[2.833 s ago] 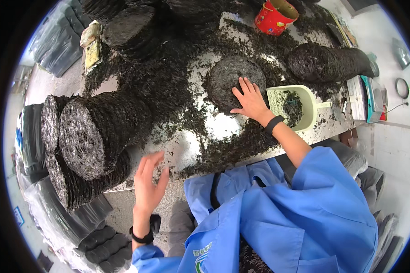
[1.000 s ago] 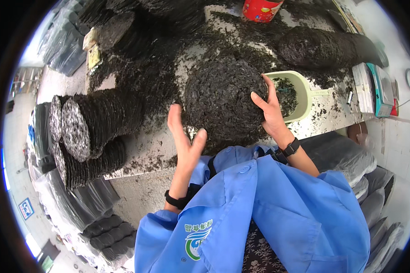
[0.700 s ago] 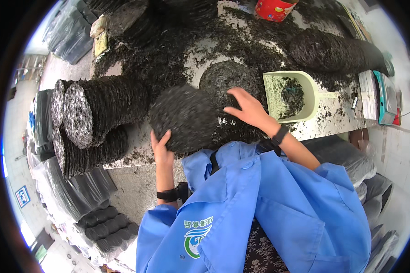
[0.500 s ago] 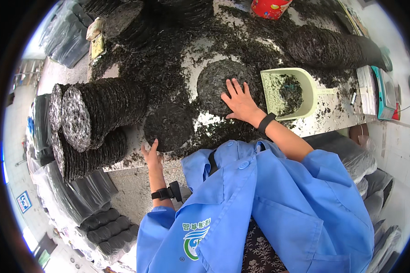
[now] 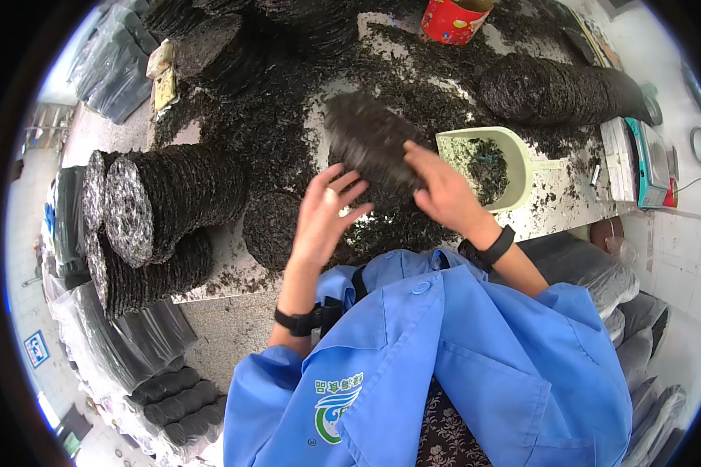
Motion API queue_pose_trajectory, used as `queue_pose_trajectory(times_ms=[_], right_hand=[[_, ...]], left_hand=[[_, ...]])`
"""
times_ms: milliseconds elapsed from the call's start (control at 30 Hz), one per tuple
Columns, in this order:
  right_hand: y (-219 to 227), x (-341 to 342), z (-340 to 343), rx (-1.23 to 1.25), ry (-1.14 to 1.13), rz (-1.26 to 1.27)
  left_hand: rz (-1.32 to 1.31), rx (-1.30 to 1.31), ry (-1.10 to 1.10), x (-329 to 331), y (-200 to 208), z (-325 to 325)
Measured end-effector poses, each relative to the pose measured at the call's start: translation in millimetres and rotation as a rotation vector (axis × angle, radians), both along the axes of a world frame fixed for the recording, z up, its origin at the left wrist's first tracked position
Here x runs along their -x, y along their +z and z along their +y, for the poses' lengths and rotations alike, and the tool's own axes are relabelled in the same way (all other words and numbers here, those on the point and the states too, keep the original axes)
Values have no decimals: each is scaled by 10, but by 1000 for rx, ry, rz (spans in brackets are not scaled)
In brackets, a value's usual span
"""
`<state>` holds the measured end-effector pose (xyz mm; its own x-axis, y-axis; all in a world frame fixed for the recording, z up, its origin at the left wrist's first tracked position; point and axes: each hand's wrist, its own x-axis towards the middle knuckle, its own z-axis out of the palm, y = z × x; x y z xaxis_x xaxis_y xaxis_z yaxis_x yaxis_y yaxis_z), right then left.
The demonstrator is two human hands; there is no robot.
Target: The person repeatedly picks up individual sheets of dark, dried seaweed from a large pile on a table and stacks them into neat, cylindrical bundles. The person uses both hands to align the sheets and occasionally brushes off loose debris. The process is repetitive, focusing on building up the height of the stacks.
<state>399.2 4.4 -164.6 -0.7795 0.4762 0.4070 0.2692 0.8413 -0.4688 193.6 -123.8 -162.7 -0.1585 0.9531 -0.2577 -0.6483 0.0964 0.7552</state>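
A round, dark sheet of dried seaweed [image 5: 374, 136] is lifted and tilted over the middle of the table, blurred by motion. My right hand [image 5: 448, 191] grips its right edge, thumb on one side and fingers on the other. Beside the sheet's lower left edge, my left hand [image 5: 331, 214] has its fingers spread and holds nothing. Another round seaweed sheet [image 5: 273, 229] lies flat to the left of that hand. Under the lifted sheet, more dark seaweed is partly hidden.
Long rolls of stacked seaweed sheets [image 5: 179, 198] lie at the left, another roll [image 5: 557, 89] at the far right. A pale green dustpan [image 5: 518, 175] with seaweed crumbs sits right of my hand. A red tub [image 5: 453, 22] stands at the back; a teal-edged box [image 5: 650, 163] is at the right.
My right hand has gone from lying flat on the sheet to gripping and raising it. My left hand has moved right, from the near left sheet toward the raised one.
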Motion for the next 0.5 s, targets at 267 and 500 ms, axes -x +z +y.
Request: queue_pose_trajectory(times_ms=[267,500], right_hand=[[149,129,-367,463,65,0],[230,-146,-118,638,-595,336]], left_hand=[[-19,3,-72,-205,-139,9],[-273,15,215,57,-261,-223]])
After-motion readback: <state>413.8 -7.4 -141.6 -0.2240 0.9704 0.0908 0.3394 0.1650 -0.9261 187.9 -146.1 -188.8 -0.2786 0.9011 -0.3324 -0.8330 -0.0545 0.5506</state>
